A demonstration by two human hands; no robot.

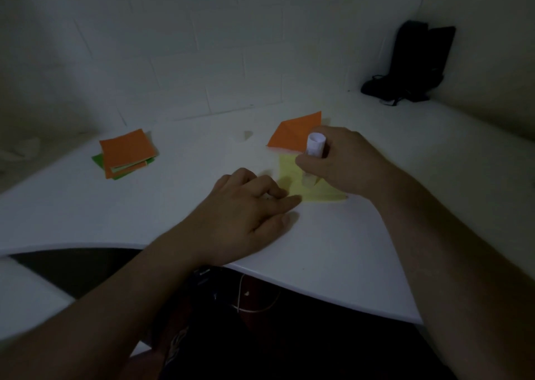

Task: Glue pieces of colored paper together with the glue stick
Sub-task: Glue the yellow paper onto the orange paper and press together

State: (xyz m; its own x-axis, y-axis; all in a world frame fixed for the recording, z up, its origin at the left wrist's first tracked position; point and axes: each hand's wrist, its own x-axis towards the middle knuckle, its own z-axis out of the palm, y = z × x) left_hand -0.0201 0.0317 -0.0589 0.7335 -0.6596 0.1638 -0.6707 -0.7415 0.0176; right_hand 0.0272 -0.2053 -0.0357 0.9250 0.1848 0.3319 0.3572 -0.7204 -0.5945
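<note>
Now your right hand (pixel 344 159) grips the glue stick (pixel 315 145), tip down on the yellow sheet (pixel 315 193) at table centre, orange sheet (pixel 292 136) at its 12 o'clock. Left hand (pixel 246 203) fingertips pin yellow's corner, fingers flat; ease off and it could drag or crease.

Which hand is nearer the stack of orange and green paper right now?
Left. The left hand rests on the table, fingertips on the yellow paper, right of the stack. The right hand, gripping the glue stick, is farther right.
</note>
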